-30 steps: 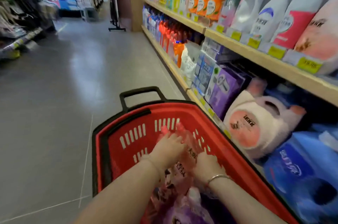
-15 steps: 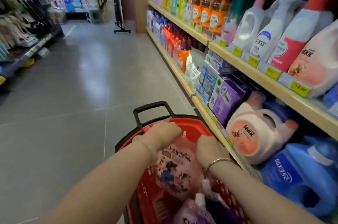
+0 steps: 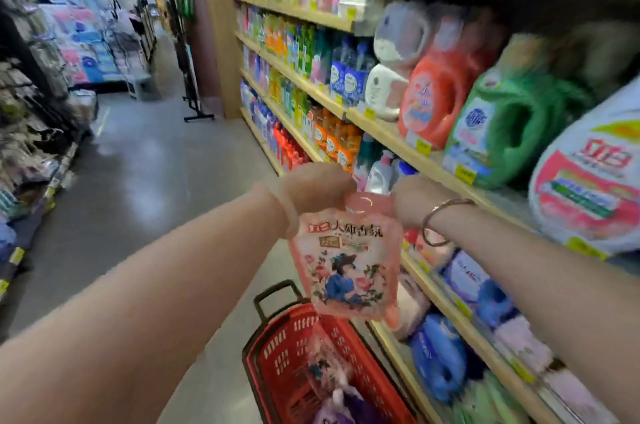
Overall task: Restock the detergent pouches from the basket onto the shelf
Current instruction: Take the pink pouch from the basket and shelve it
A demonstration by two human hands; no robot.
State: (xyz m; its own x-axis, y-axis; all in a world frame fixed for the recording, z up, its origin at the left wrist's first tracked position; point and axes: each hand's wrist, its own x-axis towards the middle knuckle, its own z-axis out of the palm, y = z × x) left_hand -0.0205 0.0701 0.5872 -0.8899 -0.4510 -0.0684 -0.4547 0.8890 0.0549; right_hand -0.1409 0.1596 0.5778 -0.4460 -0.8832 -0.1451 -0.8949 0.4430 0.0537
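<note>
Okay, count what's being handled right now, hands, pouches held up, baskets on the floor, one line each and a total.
Hands: 2, the left hand and the right hand, both gripping the top of the pouch.
Pouches held up: 1, the pink pouch.
Baskets: 1, the red basket on the floor, with more pouches inside, too blurred to count.
Total: 4.

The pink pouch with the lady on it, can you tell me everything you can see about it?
The pink pouch is a soft, shiny plastic bag with a rounded top. Red and dark writing runs across its upper part, and below it is a picture of a figure in a blue dress and dark hat among pink flowers. It hangs upright, slightly tilted, in the air above the red basket, beside the shelf. The left hand and right hand pinch its top corners; nothing else touches it.
</note>
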